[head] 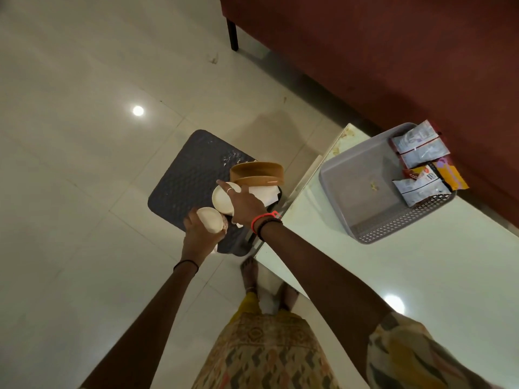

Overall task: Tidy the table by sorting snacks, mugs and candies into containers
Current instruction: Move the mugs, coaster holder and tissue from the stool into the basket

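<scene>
My left hand (198,237) grips a white mug (211,219) from below, held over a dark grey stool (185,181) beside the table. My right hand (245,203) holds a second white mug (222,197), fingers curled over its rim, just above the stool. A brown round container (257,173) and white paper (265,193) lie on the stool behind the mugs. On the white table (393,276) stands a grey perforated basket (362,178) holding several snack packets (424,164) at its far end.
A dark red sofa (393,51) runs along the far side of the table, one black leg (232,35) on the pale tiled floor (84,136). My bare feet (250,272) stand at the table's corner.
</scene>
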{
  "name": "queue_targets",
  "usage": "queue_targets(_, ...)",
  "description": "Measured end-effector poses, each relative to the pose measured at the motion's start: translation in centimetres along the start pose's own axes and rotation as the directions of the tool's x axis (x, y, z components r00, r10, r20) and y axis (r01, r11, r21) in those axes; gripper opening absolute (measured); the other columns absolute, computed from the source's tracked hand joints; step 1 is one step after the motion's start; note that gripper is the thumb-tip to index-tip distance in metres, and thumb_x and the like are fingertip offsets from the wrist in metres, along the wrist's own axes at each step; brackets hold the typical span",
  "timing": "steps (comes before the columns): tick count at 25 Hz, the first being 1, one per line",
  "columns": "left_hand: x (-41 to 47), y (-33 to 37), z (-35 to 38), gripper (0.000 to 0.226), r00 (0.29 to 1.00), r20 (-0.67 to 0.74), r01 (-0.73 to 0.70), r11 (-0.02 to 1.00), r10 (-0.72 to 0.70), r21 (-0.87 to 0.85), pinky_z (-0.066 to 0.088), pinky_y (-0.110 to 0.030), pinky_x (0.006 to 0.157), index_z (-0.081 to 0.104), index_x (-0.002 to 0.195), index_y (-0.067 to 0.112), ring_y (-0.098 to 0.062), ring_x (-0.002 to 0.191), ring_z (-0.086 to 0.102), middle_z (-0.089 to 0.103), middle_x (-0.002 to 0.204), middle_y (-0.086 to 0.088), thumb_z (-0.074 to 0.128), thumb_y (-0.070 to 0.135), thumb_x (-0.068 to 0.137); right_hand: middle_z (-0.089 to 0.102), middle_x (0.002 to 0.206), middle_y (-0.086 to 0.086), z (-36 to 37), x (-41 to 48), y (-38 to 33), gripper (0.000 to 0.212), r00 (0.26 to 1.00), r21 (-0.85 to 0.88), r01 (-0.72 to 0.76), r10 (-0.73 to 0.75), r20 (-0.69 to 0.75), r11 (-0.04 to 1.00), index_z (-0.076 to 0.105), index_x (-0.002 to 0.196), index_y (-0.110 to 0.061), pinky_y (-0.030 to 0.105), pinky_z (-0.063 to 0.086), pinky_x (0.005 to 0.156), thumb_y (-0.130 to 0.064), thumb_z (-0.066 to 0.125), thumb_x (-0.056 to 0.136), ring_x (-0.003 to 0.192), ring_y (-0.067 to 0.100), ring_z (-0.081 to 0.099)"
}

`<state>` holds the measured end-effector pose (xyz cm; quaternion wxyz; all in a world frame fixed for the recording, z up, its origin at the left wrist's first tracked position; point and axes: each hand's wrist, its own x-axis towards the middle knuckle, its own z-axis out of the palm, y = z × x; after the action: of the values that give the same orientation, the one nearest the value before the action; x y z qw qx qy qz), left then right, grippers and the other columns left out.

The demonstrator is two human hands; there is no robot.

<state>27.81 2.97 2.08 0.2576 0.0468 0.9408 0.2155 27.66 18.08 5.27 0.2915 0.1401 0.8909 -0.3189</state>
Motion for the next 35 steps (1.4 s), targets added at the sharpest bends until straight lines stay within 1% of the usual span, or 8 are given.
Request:
queue_targets(8, 0.0, 0.4, -0.2, 0.095, 0.999, -0.026, 0.041, 0.989, -0.045, -0.145, 0.052, -0.05, 0.089, 0.03, 0.133, 0.002, -0.034, 0.121, 0.044, 0.04, 0.133, -0.022, 0.086, 0.025, 0.06, 0.036, 0.139, 0.022, 1.0, 1.7, 0.1, 0.083, 0.999, -0.038, -0.017, 0.015, -0.041, 0.999, 0.023, 0.147, -0.028, 0.05, 0.05, 0.09, -0.022, 0.07, 0.08, 0.112, 0.042, 0.056)
queue_targets(15, -1.5, -0.3, -2.4, 0.097, 0.998, -0.02, -0.067, 0.996, 0.066, -0.062, 0.048, -0.043, 0.093, 0.031, 0.134, -0.002, -0.035, 0.121, 0.045, 0.042, 0.132, -0.024, 0.087, 0.021, 0.058, 0.037, 0.141, 0.015, 2.1, -2.3, 1.6, 0.086, 0.982, 0.129, -0.078, 0.098, -0.164, 0.989, 0.022, 0.146, -0.026, 0.045, 0.053, 0.095, -0.028, 0.074, 0.077, 0.12, 0.033, 0.051)
queue_targets(18, -2.1, 1.0, -3.3, 0.099, 1.0, 0.026, -0.011, 0.985, 0.016, -0.171, 0.048, -0.047, 0.094, 0.026, 0.136, 0.004, -0.036, 0.122, 0.045, 0.04, 0.135, -0.021, 0.087, 0.013, 0.059, 0.039, 0.139, 0.012, 1.2, -5.0, 3.3, 0.088, 0.953, 0.279, -0.133, 0.2, -0.229, 0.951, 0.022, 0.145, -0.024, 0.039, 0.053, 0.093, -0.034, 0.075, 0.076, 0.119, 0.029, 0.051)
queue_targets(20, -2.3, 3.0, -3.5, 0.098, 0.997, 0.067, -0.015, 0.981, 0.029, -0.195, 0.046, -0.048, 0.096, 0.026, 0.136, 0.007, -0.035, 0.123, 0.045, 0.041, 0.134, -0.019, 0.086, 0.011, 0.058, 0.041, 0.136, 0.011, 0.2, -7.2, 4.9, 0.088, 0.922, 0.375, -0.174, 0.284, -0.262, 0.91, 0.024, 0.144, -0.023, 0.034, 0.052, 0.092, -0.034, 0.076, 0.074, 0.118, 0.026, 0.051)
queue_targets(22, -2.5, 5.6, -3.8, 0.098, 0.991, 0.075, -0.101, 0.983, 0.113, -0.151, 0.047, -0.047, 0.096, 0.028, 0.135, 0.005, -0.035, 0.121, 0.047, 0.044, 0.132, -0.019, 0.087, 0.013, 0.057, 0.044, 0.13, 0.011, -1.2, -9.4, 6.9, 0.087, 0.88, 0.452, -0.228, 0.382, -0.284, 0.862, 0.027, 0.142, -0.022, 0.033, 0.053, 0.087, -0.034, 0.078, 0.072, 0.114, 0.026, 0.053)
queue_targets(26, -2.2, 12.8, -3.5, 0.098, 0.935, 0.12, -0.315, 0.939, 0.332, -0.14, 0.047, -0.042, 0.095, 0.029, 0.134, 0.008, -0.02, 0.113, 0.047, 0.044, 0.131, -0.014, 0.088, 0.022, 0.057, 0.045, 0.125, 0.015, -4.5, -13.0, 11.5, 0.089, 0.753, 0.625, -0.268, 0.564, -0.338, 0.733, 0.028, 0.139, -0.026, 0.043, 0.053, 0.09, -0.019, 0.081, 0.068, 0.112, 0.035, 0.054)
queue_targets(31, 0.0, 23.3, 0.8, 0.094, 0.819, 0.278, -0.501, 0.862, 0.502, -0.079, 0.043, -0.028, 0.085, 0.029, 0.133, 0.014, -0.024, 0.115, 0.048, 0.044, 0.13, -0.009, 0.086, 0.029, 0.058, 0.044, 0.126, 0.018, -7.7, -15.6, 18.4, 0.09, 0.583, 0.801, -0.255, 0.747, -0.318, 0.541, 0.031, 0.137, -0.027, 0.045, 0.048, 0.094, -0.008, 0.08, 0.065, 0.115, 0.038, 0.05)
queue_targets(35, 1.7, 29.8, 6.6, 0.095, 0.702, 0.368, -0.625, 0.775, 0.609, -0.092, 0.046, -0.034, 0.089, 0.027, 0.134, 0.014, -0.028, 0.119, 0.046, 0.039, 0.135, -0.012, 0.084, 0.032, 0.061, 0.046, 0.129, 0.021, -8.5, -15.8, 23.7, 0.086, 0.519, 0.823, -0.278, 0.798, -0.306, 0.496, 0.034, 0.137, -0.018, 0.042, 0.047, 0.094, -0.007, 0.08, 0.066, 0.119, 0.037, 0.047)
